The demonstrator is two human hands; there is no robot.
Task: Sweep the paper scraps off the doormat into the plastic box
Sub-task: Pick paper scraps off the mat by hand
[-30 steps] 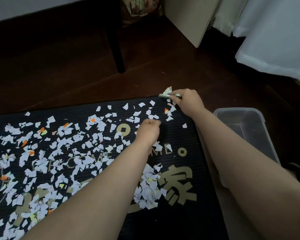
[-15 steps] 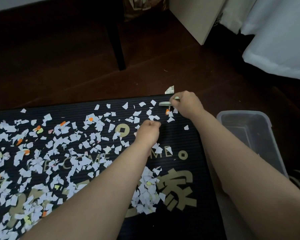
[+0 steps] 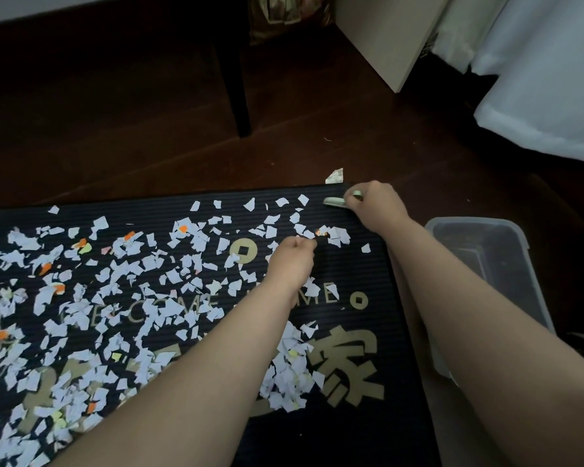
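at the far right corner of the doormat [image 3: 361,267]: gripping a small pale-green tool [image 3: 334,201] in the right hand [image 3: 376,207], fingers wrapped round it, working end pointing left along the far edge. too small to call as brush or scraper. nearer in, just right of the gold coin emblem [image 3: 242,251]: clenching the left hand [image 3: 295,257] into a fist, knuckles up, nothing seen inside it.

now the layout that matters. off to the left of both hands, spread across most of the mat: paper scraps [image 3: 338,234], white with a few orange and yellow bits, thinning out toward the right end. off to the right, on the floor just beside the mat's short right edge: the clear plastic box [image 3: 479,220], long axis running near-to-far along that edge, open side up, looking empty of paper.

so, by the look of it, a left-to-right job along the mat's length, with the right hand clearly the nearer one to the box and the nearest bunch of scraps lying between the two hands.

worth watching: the box wall standing higher than the mat, so probably no clean slide over the edge without tipping the box or lifting the mat. also one stray scrap [image 3: 335,176] already off the mat, on the dark floor just beyond the far edge.
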